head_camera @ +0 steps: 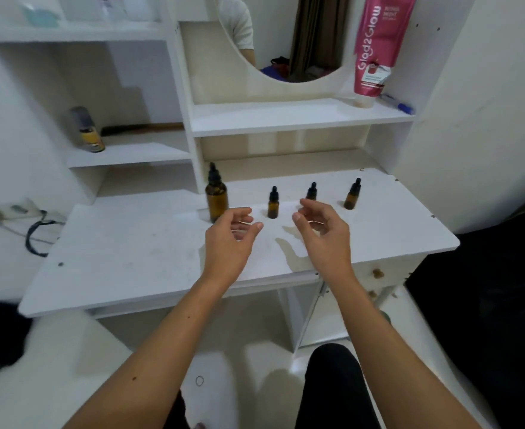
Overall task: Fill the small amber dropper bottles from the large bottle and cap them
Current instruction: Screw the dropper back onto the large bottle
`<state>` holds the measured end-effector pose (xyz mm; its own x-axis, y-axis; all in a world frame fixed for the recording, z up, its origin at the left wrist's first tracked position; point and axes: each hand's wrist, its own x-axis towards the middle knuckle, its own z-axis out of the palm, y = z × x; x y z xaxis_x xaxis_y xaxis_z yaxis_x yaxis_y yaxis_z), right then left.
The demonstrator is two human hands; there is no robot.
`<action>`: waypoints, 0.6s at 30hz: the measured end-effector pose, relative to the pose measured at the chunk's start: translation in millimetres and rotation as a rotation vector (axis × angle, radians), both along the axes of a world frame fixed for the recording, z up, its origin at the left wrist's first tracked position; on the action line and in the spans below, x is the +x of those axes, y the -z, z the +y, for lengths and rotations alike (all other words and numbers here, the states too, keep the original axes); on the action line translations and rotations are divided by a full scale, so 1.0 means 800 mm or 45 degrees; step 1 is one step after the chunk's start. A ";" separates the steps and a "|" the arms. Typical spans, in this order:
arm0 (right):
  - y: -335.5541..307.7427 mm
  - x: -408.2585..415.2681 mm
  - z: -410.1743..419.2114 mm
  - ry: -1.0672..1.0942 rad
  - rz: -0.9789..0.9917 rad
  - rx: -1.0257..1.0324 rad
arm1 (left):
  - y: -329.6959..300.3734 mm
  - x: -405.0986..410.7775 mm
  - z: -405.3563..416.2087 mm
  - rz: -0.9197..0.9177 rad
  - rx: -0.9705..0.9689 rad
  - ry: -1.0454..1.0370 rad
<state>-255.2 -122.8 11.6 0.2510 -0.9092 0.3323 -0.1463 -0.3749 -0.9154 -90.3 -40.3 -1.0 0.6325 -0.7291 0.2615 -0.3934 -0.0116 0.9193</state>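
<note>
While both hands are held above the white tabletop (124, 249), nothing is gripped: the left hand (228, 239) and right hand (323, 233) are loosely curled, palms facing each other. The large amber bottle (216, 198) is seen capped at the far left, just beyond the left hand. Three small dropper bottles (273, 205), (311, 191), (352, 196), all capped, are ranged rightward from it, the middle one partly hidden by the right hand.

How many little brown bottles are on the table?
3. One small bottle stands between the hands, one is partly hidden behind the right hand, one stands farthest right.
</note>
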 end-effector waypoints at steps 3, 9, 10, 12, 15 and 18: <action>-0.012 0.052 0.021 -0.111 -0.017 -0.044 | -0.003 0.042 0.028 -0.029 -0.007 -0.117; -0.040 0.130 0.023 -0.222 -0.003 -0.160 | -0.001 0.087 0.028 0.024 0.071 -0.157; -0.042 0.138 0.021 -0.231 0.015 -0.166 | -0.001 0.089 0.024 0.042 0.080 -0.117; -0.045 0.152 0.015 -0.256 0.038 -0.153 | -0.001 0.092 0.015 0.074 0.102 -0.025; -0.045 0.166 0.008 -0.309 0.066 -0.117 | 0.000 0.100 0.004 0.074 0.119 0.058; -0.045 0.173 0.001 -0.291 0.100 -0.132 | 0.003 0.106 -0.003 0.062 0.108 0.039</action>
<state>-117.1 -121.8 47.3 0.4747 -0.7881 0.3919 -0.1163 -0.4975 -0.8596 -5.3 -42.6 -3.2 0.6202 -0.7664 0.1674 -0.3499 -0.0792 0.9334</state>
